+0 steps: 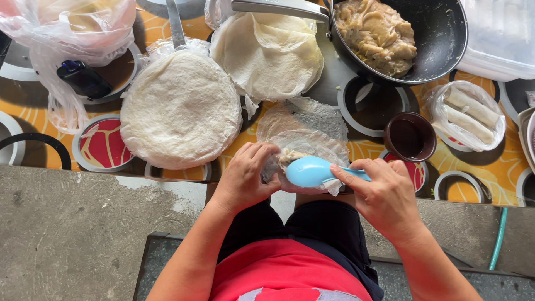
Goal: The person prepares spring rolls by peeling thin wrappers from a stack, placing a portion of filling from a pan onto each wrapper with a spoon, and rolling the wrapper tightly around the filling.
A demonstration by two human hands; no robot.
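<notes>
Pan (440,39) of filling sits far right. Wrapper (304,134) lies flat on the mat, front centre. Left hand (245,175) pinches its near edge; right hand (384,195) grips spoon (309,171). Thin wrapper may tear if overfilled.

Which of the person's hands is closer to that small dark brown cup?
The right hand, holding the blue spoon, sits just below the dark brown cup. The left hand is farther off, across the thin wrapper.
</notes>
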